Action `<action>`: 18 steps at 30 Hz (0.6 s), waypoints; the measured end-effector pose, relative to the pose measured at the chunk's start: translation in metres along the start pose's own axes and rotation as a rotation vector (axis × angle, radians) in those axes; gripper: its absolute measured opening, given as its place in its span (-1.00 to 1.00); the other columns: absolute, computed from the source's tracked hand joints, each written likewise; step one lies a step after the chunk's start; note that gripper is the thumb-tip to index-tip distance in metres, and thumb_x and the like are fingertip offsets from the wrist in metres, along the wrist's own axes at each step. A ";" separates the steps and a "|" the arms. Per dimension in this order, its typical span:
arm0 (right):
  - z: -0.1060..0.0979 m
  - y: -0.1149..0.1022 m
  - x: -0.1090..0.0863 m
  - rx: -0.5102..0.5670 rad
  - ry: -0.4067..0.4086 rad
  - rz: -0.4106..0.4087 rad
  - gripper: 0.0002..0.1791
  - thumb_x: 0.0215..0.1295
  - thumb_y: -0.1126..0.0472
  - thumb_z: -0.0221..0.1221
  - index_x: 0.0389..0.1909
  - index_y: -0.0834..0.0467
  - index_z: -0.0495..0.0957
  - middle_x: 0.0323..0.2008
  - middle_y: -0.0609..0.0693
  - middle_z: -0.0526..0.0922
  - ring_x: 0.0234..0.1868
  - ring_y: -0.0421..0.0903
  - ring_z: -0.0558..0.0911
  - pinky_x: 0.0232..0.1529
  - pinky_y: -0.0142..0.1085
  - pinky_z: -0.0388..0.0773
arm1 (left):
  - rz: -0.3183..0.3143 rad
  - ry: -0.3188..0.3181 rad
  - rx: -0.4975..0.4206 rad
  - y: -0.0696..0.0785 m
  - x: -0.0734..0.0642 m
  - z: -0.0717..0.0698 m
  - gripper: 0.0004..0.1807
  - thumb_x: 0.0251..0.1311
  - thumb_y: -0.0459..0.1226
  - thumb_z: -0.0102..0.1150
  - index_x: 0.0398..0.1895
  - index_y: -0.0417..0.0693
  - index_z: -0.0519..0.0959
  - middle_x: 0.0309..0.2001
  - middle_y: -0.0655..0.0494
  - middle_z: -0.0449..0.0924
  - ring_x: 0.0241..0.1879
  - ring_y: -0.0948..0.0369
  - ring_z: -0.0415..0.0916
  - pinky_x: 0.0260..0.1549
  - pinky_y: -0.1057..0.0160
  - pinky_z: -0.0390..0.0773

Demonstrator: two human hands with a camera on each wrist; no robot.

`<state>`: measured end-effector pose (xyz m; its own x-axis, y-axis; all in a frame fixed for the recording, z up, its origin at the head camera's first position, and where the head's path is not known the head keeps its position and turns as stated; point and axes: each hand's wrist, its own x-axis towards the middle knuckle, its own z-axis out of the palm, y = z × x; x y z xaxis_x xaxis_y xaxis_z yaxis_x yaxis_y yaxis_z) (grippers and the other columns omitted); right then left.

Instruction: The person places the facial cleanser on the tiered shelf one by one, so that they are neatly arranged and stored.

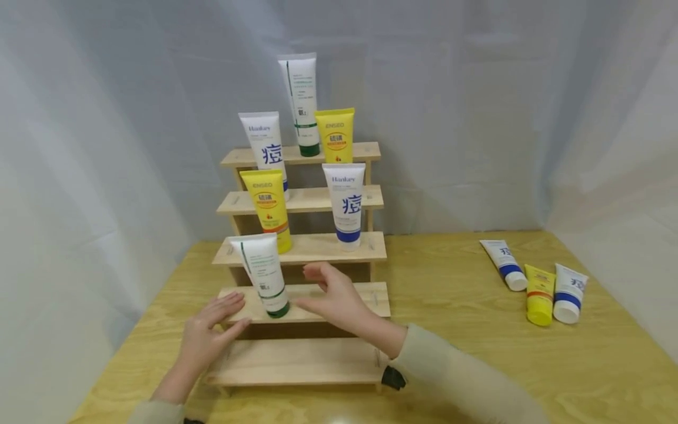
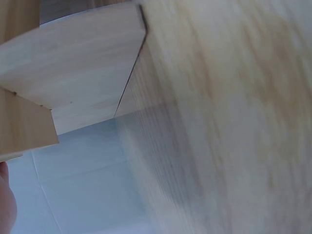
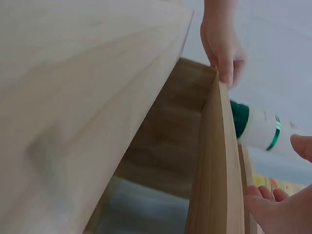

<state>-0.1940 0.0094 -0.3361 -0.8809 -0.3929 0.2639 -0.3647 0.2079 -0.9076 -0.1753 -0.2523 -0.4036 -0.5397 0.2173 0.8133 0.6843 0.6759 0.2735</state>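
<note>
A white tube with a green cap (image 1: pixel 265 274) stands cap-down on the second-lowest step of a wooden tiered rack (image 1: pixel 296 359). My left hand (image 1: pixel 209 330) rests at the left end of that step, thumb and fingers spread. Just right of the tube is my right hand (image 1: pixel 341 300), its fingers loosely bent with nothing between them. The right wrist view has the tube's green cap (image 3: pixel 239 118) on the step between both hands. In the left wrist view only a bit of the left hand (image 2: pixel 6 204) shows beside the wood.
On higher steps stand yellow tubes (image 1: pixel 267 203), white-and-blue tubes (image 1: pixel 346 203) and another green-capped white tube (image 1: pixel 302 100). At the right of the table (image 1: pixel 439 282) lie two white-and-blue tubes (image 1: pixel 502 262) and a yellow one (image 1: pixel 540 294). A pale curtain (image 1: pixel 450 118) hangs behind.
</note>
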 end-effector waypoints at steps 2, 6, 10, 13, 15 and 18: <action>-0.011 0.005 -0.005 -0.019 0.017 -0.011 -0.45 -0.02 0.25 0.30 0.01 0.29 0.35 -0.02 0.12 0.47 0.03 -0.04 0.42 0.13 -0.26 0.32 | -0.013 -0.008 -0.005 0.000 0.000 -0.001 -0.62 -0.36 -0.29 0.42 -0.35 -0.27 0.61 -0.20 -0.13 0.58 -0.04 0.41 0.40 0.15 0.41 0.18; -0.033 0.017 -0.014 -0.036 0.061 -0.030 -0.48 -0.02 0.29 0.30 -0.02 0.33 0.36 -0.05 0.15 0.49 0.02 0.02 0.44 0.12 -0.21 0.33 | -0.036 -0.028 -0.010 -0.003 -0.001 -0.002 -0.62 -0.27 -0.24 0.40 -0.32 -0.26 0.61 -0.18 -0.14 0.57 -0.02 0.46 0.36 0.16 0.40 0.18; -0.056 0.029 -0.024 -0.015 0.090 -0.017 -0.49 -0.02 0.36 0.28 -0.03 0.38 0.35 -0.07 0.21 0.48 0.02 0.08 0.43 0.15 -0.17 0.30 | -0.036 -0.030 -0.007 -0.004 -0.001 -0.002 -0.62 -0.22 -0.19 0.38 -0.32 -0.25 0.61 -0.18 -0.14 0.57 -0.02 0.47 0.36 0.16 0.40 0.19; -0.075 0.039 -0.034 -0.038 0.122 0.006 -0.50 0.00 0.37 0.26 -0.02 0.41 0.33 -0.05 0.25 0.47 0.03 0.12 0.41 0.16 -0.13 0.27 | -0.044 -0.034 -0.009 -0.004 -0.002 -0.001 -0.62 -0.21 -0.17 0.38 -0.32 -0.25 0.61 -0.18 -0.14 0.57 -0.01 0.49 0.34 0.16 0.40 0.18; -0.087 0.045 -0.042 -0.081 0.152 0.012 -0.50 0.00 0.37 0.26 -0.02 0.43 0.34 -0.06 0.26 0.47 0.03 0.13 0.41 0.15 -0.10 0.28 | -0.043 -0.036 -0.011 -0.004 -0.002 -0.001 -0.62 -0.22 -0.18 0.38 -0.32 -0.25 0.61 -0.18 -0.14 0.57 -0.01 0.49 0.34 0.16 0.40 0.19; -0.106 0.054 -0.054 -0.155 0.191 0.030 -0.50 0.01 0.34 0.26 -0.01 0.40 0.35 -0.06 0.25 0.48 0.02 0.12 0.42 0.14 -0.10 0.29 | -0.041 -0.032 -0.019 -0.003 -0.002 -0.001 -0.62 -0.24 -0.21 0.39 -0.32 -0.25 0.61 -0.19 -0.14 0.57 -0.02 0.48 0.35 0.16 0.40 0.19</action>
<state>-0.1982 0.1371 -0.3646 -0.9279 -0.2110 0.3075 -0.3660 0.3576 -0.8592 -0.1761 -0.2552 -0.4055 -0.5823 0.2122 0.7848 0.6707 0.6709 0.3163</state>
